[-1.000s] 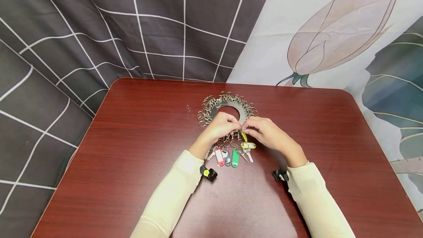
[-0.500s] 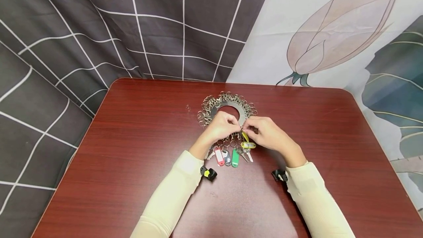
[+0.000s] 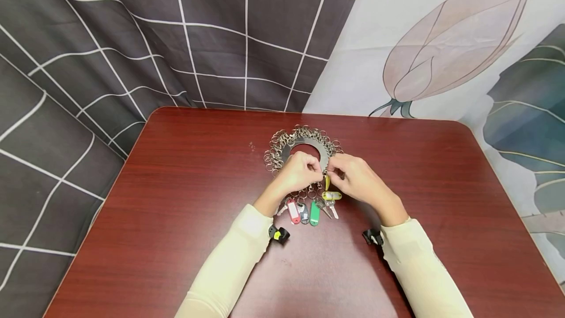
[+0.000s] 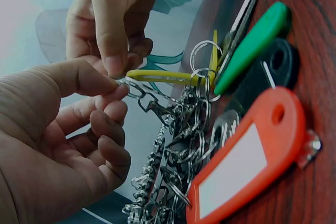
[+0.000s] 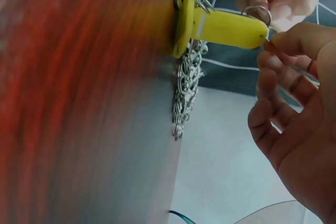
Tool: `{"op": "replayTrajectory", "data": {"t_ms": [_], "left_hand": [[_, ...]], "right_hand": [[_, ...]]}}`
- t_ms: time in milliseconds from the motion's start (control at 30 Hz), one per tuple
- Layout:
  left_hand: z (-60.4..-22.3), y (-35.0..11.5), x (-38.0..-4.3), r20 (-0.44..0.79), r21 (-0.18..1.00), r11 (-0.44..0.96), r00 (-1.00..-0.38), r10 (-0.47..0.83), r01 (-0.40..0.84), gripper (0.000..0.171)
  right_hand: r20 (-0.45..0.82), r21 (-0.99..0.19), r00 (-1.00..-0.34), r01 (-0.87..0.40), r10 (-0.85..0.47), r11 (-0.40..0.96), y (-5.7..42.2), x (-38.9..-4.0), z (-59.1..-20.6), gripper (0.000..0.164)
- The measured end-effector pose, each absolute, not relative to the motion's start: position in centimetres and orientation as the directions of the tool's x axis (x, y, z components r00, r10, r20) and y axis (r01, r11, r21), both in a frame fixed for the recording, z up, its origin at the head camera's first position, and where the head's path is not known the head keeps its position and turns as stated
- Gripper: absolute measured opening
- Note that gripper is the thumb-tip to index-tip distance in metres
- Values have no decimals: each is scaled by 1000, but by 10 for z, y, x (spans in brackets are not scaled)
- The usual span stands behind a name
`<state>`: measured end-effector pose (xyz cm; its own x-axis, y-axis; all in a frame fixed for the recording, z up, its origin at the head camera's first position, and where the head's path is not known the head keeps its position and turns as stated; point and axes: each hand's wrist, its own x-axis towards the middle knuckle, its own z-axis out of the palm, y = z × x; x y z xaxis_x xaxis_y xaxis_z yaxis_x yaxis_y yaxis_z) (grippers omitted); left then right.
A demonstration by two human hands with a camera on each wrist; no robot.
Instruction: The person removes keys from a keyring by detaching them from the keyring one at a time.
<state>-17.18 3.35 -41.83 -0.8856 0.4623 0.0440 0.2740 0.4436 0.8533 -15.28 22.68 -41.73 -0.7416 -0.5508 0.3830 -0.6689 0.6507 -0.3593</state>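
Grey checked curtain point(image 3: 212, 48) at the back, then a reddish-brown desk point(image 3: 198, 185), a flat metal hoop point(image 3: 286, 152) lying on it, near part mostly hidden by the hands. Left hand point(image 3: 302, 172) pinches a small metal ring point(image 5: 259, 7), right hand point(image 3: 355, 175) the top end of a yellow tag point(image 5: 231, 27), which hangs between them, long axis roughly upright off the desk; fingertips cover the exact join, can't make it out
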Motion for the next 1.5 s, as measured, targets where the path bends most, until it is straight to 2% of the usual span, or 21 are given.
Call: {"op": "replayTrajectory", "data": {"t_ms": [233,400,467,567,767,1033,1500], "left_hand": [[-419,33,-172,92,823,455,-870,484,340,10],[-419,33,-172,125,793,461,-847,517,398,9],[-419,33,-171,131,775,475,-842,524,417,9],[-419,34,-171,111,764,501,-848,518,406,6],[-419,37,-170,86,758,538,-874,479,369,13],[-417,37,-168,127,754,509,-853,507,415,13],[-411,39,-171,86,720,568,-863,497,399,9]], "right_hand": [[316,-447,-790,-612,-525,653,228,-153,-419,15],[303,-449,-780,-624,-548,640,227,-154,-421,3],[310,-441,-775,-630,-551,639,227,-154,-421,4],[318,-435,-773,-633,-549,640,227,-154,-421,4],[318,-458,-790,-611,-524,645,227,-153,-418,5],[350,-445,-802,-597,-484,668,227,-153,-418,6],[349,-477,-806,-592,-478,649,228,-153,-419,6]]}}
